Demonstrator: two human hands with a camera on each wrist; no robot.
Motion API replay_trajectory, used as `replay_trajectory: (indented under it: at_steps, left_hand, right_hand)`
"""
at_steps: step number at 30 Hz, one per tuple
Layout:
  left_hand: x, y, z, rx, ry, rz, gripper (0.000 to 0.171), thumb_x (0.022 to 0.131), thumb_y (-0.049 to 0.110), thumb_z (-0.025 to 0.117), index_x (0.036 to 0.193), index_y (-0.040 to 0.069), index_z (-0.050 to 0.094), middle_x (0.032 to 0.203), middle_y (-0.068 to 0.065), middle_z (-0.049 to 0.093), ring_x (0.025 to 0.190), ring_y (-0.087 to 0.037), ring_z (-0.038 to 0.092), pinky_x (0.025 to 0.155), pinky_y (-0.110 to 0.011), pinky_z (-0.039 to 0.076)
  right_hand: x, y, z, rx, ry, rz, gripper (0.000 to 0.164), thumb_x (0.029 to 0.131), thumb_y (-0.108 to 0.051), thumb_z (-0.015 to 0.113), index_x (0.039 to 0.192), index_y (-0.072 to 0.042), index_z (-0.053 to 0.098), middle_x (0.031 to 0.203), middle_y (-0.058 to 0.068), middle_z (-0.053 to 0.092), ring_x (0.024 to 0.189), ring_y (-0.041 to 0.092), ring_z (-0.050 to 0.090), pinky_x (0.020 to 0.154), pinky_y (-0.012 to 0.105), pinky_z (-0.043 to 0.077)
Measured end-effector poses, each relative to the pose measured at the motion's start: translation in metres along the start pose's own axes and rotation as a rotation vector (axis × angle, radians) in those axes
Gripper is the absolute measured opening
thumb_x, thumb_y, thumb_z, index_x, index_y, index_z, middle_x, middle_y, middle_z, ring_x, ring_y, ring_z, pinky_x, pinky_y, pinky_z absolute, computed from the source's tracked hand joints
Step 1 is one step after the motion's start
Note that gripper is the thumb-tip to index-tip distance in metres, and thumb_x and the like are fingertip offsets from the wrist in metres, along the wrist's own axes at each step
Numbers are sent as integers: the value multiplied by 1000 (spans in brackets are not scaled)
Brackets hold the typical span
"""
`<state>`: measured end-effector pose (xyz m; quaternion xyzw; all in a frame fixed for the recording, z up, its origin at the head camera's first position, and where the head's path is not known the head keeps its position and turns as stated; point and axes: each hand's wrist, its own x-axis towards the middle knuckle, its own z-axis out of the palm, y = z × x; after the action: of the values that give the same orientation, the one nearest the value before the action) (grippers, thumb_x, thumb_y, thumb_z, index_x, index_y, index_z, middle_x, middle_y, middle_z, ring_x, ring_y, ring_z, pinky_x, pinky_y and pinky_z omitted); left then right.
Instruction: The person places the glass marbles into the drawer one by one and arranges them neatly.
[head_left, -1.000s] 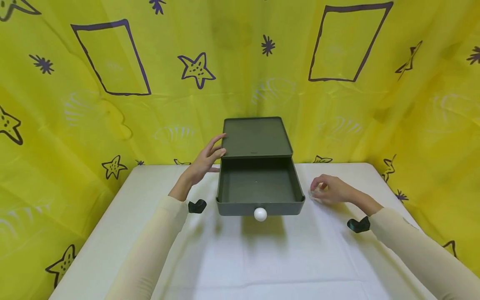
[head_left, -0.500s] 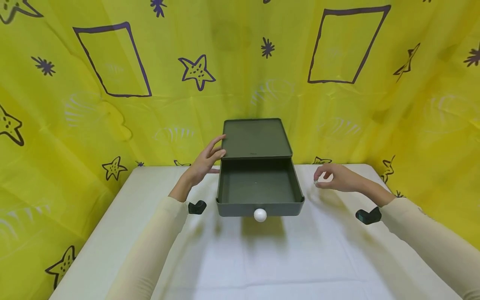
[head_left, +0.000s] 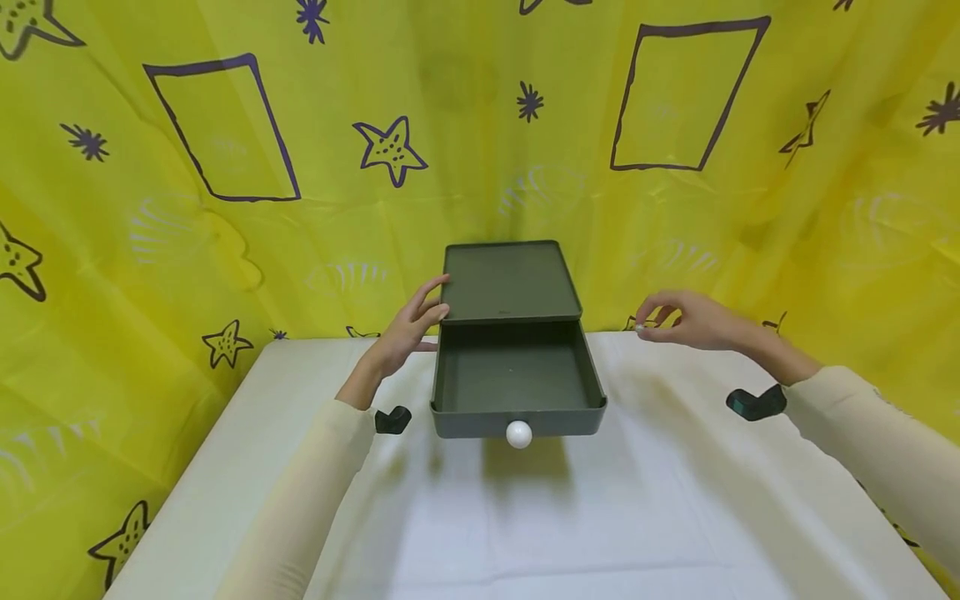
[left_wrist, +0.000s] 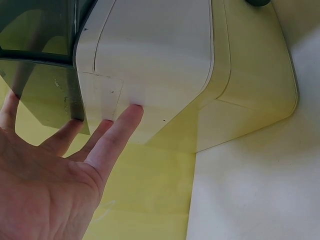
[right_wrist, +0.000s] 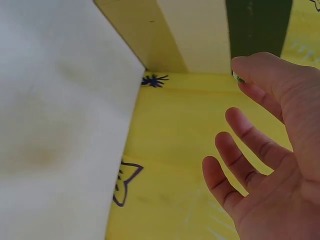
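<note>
A small drawer unit (head_left: pixel 512 282) with a dark grey-green top stands at the back of the table. Its top drawer (head_left: pixel 517 423) is pulled out toward me, with a white round knob (head_left: pixel 519 434) on the front and nothing inside. Spread, nearly straight fingers of my left hand (head_left: pixel 405 333) rest against the unit's left side; in the left wrist view the fingertips meet its pale side wall (left_wrist: pixel 155 55). Up to the right of the unit, my right hand (head_left: pixel 693 321) pinches a small glassy piece (right_wrist: pixel 238 77) between thumb and forefinger, mostly hidden, with green showing.
A white cloth (head_left: pixel 600 517) covers the table. Behind and on both sides hangs a yellow curtain (head_left: pixel 480 150) with dark stars and frames drawn on it. A dark wrist mount (head_left: pixel 756 403) sits at my right wrist, another wrist mount (head_left: pixel 393 420) at my left.
My right hand has risen from the tabletop beside the drawer and moved up and slightly right, carrying the small glassy piece. My left hand and the drawer unit stay in place.
</note>
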<state>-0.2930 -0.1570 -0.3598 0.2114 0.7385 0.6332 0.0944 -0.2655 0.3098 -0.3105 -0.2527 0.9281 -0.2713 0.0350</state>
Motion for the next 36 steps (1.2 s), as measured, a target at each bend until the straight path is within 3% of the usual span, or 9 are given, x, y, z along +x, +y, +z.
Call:
replay_trajectory:
  at_steps: [8,19,36]
  left_hand:
    - [-1,2,1,1,-4,1,59,108,30,50,161,40,27,164,-11,28,147,-32,36,104,-70,40]
    - [-1,2,0,1,3,8,59,107,31,52,160,41,29,164,-11,29,146,-31,36,103,-70,41]
    - [0,-1,-1,4,-5,5,59,107,32,50,161,39,26,166,-11,26,149,-32,34,104,-71,39]
  right_hand:
    - [6,-15,-25,-14,59,-27,18,95,-18,76,111,-10,71,112,4,67,104,25,56,80,26,53]
    - [14,-47,-54,-15,127,-5,21,96,-20,75,115,-12,71,119,4,66,106,20,56,83,18,49]
    - [29,-79,-55,-26,91,-52,20,95,-25,76,112,-15,71,113,3,66,108,22,56,85,22,49]
